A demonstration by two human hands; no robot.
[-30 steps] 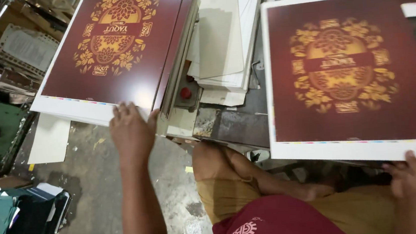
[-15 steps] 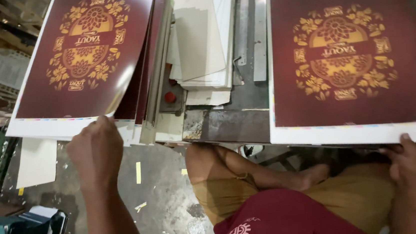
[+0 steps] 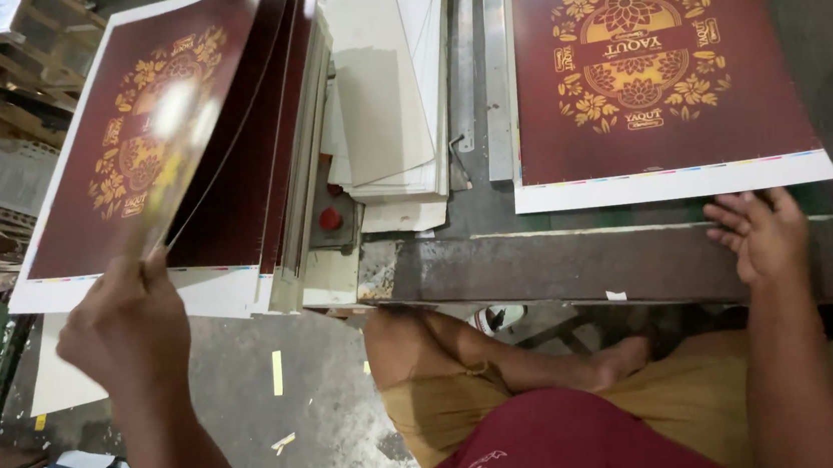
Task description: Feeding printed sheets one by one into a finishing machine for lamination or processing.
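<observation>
The top maroon printed sheet (image 3: 142, 138) curls up off its stack (image 3: 270, 166) at the left, pinched by its near edge in the left hand (image 3: 128, 324). The right hand (image 3: 763, 234) rests open-fingered, palm up, on the metal table (image 3: 560, 267) just below another printed sheet (image 3: 649, 73), holding nothing.

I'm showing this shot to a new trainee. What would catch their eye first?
The maroon sheet with gold ornament, lying flat at upper right, just above the open right hand. Next, the left hand lifting the glossy top sheet off the stack at left.
</observation>
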